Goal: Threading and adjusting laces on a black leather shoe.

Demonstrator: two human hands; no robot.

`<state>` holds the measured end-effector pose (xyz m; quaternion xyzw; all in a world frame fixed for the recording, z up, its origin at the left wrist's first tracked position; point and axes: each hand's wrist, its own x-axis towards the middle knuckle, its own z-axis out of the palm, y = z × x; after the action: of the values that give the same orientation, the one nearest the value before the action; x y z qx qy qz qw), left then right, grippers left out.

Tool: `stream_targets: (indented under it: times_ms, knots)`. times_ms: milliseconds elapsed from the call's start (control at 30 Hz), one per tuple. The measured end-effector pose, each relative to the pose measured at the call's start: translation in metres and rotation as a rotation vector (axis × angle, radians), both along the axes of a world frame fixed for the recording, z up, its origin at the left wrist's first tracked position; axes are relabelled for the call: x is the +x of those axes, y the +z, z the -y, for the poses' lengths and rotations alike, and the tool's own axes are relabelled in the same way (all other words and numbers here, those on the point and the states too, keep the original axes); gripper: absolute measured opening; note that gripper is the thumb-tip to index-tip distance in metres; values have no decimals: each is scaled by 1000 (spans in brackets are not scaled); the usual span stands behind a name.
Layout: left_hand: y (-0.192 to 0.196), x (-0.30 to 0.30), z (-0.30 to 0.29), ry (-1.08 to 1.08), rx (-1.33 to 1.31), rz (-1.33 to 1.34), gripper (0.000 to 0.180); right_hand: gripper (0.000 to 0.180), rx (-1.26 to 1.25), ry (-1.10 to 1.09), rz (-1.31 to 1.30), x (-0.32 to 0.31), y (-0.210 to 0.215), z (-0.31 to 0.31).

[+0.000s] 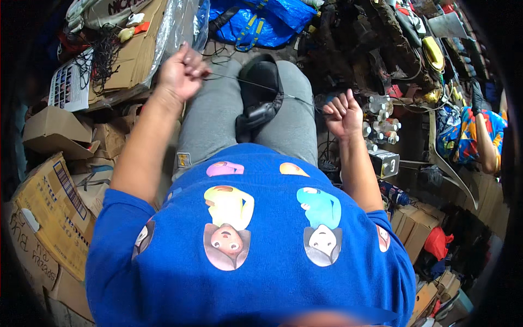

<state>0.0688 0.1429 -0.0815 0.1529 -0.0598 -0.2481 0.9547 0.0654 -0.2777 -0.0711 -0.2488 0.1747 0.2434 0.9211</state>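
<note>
Between the person's knees sits a black shoe [260,92], toe pointing away, resting on grey trousers [210,117]. A thin thread [248,83] runs taut across it. To the shoe's left, the left hand [181,71] is clenched on one end of the thread; to its right, the right hand [343,113] is fisted around the other. I'd judge a stitch is being pulled tight, so the sewing is underway. How much seam remains I cannot tell. Cardboard boxes [52,201] crowd the floor left of the shoe.
</note>
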Motion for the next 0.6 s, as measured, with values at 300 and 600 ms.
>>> stream_targets:
  times_ms: [300,600]
  knots:
    - [94,-29,-67,75,1697,302,49,50,-1128,511,200,-18,-30,113]
    - [108,-61,106,218,1903,1014,56,71,-1005,807,905,65,59,-55]
